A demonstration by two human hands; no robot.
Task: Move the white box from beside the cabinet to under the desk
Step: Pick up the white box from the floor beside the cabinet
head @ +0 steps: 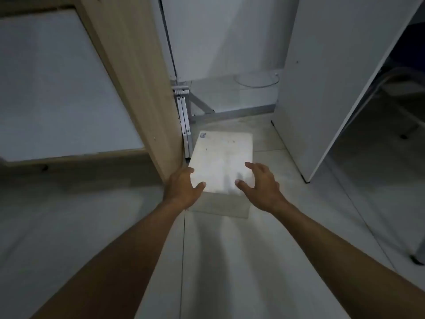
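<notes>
The white box [224, 160] stands on the tiled floor beside the light wooden cabinet [133, 84], its flat lid scuffed and a small label at its far left corner. My left hand [184, 187] is at the box's near left corner with fingers spread, the thumb over the front edge. My right hand [259, 185] hovers over the near right part of the lid, fingers apart. I cannot tell whether either hand touches the box. Neither hand grips it.
A folded metal frame [185, 120] leans between the cabinet and the box. A white panel [322, 88] stands upright to the right of the box. Beyond it lies a dark space with a chair leg [402, 134]. Pale floor tiles [230, 261] stretch toward me.
</notes>
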